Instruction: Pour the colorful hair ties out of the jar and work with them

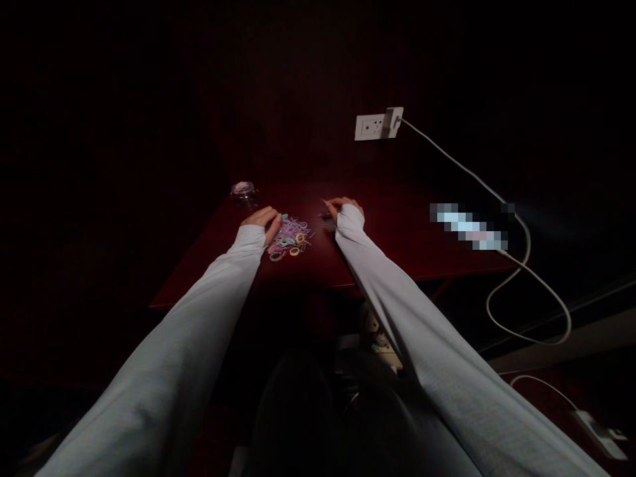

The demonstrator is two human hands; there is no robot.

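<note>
A heap of small colourful rings and thin strips [293, 240], which look like hair ties, lies on the dark red table. My left hand [262, 220] rests at the left edge of this heap, its fingers bent and thumb and fingertips close together. Whatever may be between them is too small to make out. Further right, my right hand [344, 207] is low over the tabletop with its fingers pinched; anything in them is too small to name. Beneath its fingertips lie a few small dark pieces [325, 216].
A small clear jar [243, 191] stands at the back left of the table [397, 252]. A blurred-out lit device [470, 226] lies at the right, with a white cable running to a charger [395, 118] in the wall socket [370, 127]. A power strip [599, 434] is at lower right.
</note>
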